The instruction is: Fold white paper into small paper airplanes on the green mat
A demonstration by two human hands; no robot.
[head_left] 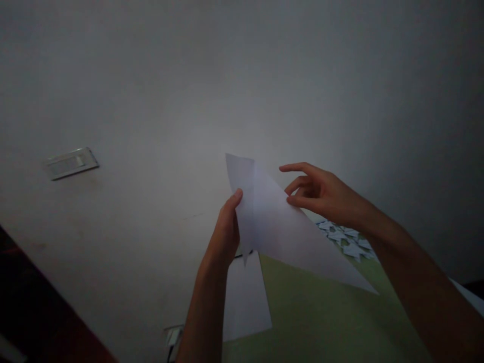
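A white sheet of paper (280,222), folded into pointed, triangular shapes, is held up above the table. A crease runs down it near its left part, and one long corner points to the lower right. My left hand (227,227) grips the left edge, thumb on the near face and the other fingers mostly hidden behind. At the slanted right edge, my right hand (313,189) has its thumb and a bent finger closed on the paper, while the index finger stretches out above it.
Below lies another white paper (245,302) on a green tabletop (302,312). Several small folded paper pieces (350,241) are gathered at the table's back right. The grey wall (151,101) behind carries a switch plate (71,164) and a low socket with a plug (174,335).
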